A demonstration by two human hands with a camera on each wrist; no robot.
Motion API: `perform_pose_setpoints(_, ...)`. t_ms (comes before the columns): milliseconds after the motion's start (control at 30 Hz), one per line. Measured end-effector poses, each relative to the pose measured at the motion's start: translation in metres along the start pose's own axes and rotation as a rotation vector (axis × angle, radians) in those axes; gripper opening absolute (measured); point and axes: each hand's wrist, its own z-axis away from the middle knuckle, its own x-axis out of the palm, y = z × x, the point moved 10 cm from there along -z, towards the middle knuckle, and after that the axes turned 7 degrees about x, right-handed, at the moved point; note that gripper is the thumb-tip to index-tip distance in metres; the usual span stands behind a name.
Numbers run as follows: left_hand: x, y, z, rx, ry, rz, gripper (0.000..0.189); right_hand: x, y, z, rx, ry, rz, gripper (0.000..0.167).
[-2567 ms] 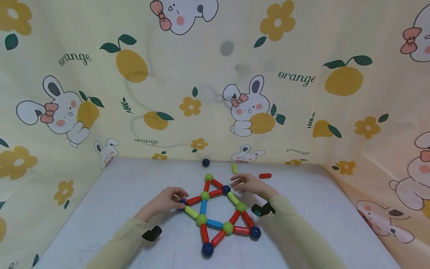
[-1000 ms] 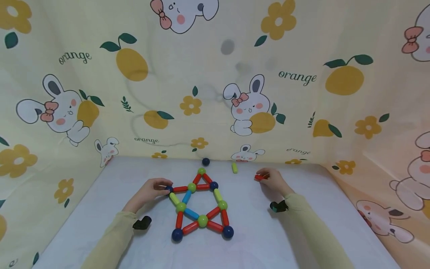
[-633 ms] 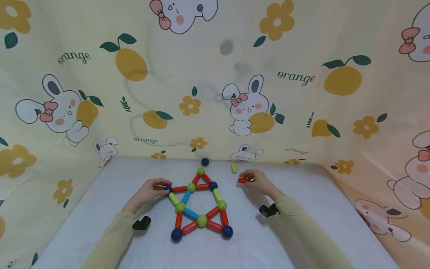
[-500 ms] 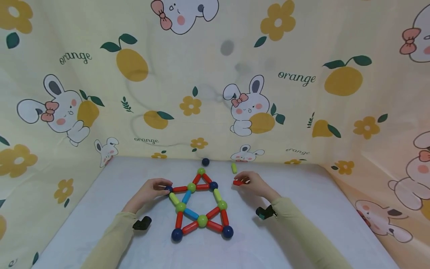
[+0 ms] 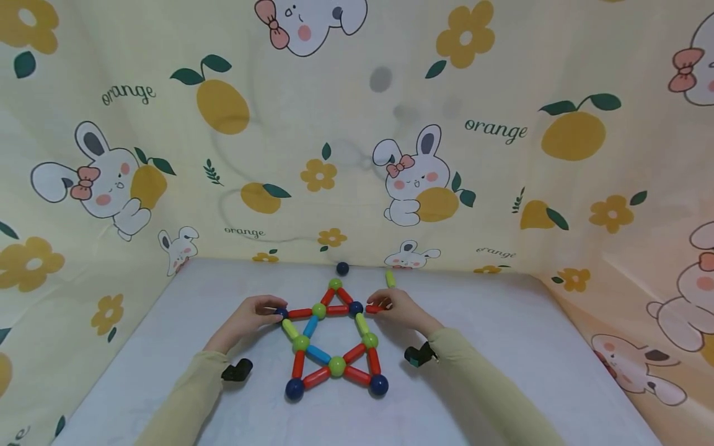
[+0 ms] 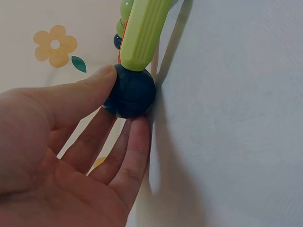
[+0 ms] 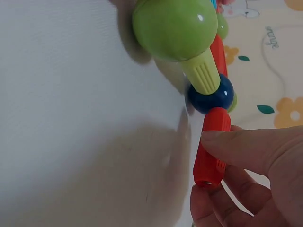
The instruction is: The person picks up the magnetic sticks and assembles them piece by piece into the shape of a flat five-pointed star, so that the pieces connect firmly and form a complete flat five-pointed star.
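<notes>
On the white table lies a flat frame of magnetic rods and balls, with red, blue and light green rods between green and dark blue balls. My left hand [image 5: 245,321] pinches the dark blue ball [image 6: 131,92] at the frame's left corner, thumb on one side and fingers behind. A light green rod [image 6: 146,35] runs from that ball. Between thumb and fingers, my right hand [image 5: 406,311] holds a red magnetic rod [image 7: 210,151]. Its end points at the dark blue ball [image 5: 355,308] on the frame's right and looks close against it in the right wrist view; contact is uncertain.
A loose dark blue ball [image 5: 343,269] lies at the table's back edge. Right of it, behind my right hand, is a loose light green rod [image 5: 390,279]. A printed cloth [image 5: 346,210] stands behind and beside the table [image 5: 491,371].
The frame has shifted left and turned slightly, my left hand moving along with it. My right hand has picked up the loose red rod and carried it left to the frame's right dark blue ball.
</notes>
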Motion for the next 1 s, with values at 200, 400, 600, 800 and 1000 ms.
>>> perform_pose_setpoints(200, 0.0, -0.001, 0.001, -0.01, 0.004, 0.01, 0.032, 0.003, -0.003, -0.004, 0.02, -0.002, 0.008, 0.028)
perform_pose_setpoints(400, -0.001, 0.001, 0.002, -0.016, 0.003, 0.004, 0.032, -0.013, 0.0, -0.008, 0.018, 0.019, -0.051, 0.028)
perform_pose_setpoints(600, -0.001, 0.0, 0.001, -0.019, 0.003, 0.007, 0.032, -0.048, 0.014, -0.019, -0.021, 0.17, -0.028, 0.024)
perform_pose_setpoints(800, -0.003, -0.003, 0.001, -0.035, 0.016, 0.012, 0.031, -0.061, 0.037, -0.027, 0.069, 0.204, -0.091, 0.031)
perform_pose_setpoints(1000, -0.002, -0.003, 0.001, -0.036, 0.017, 0.021, 0.031, -0.061, 0.056, -0.036, 0.157, 0.25, -0.113, 0.038)
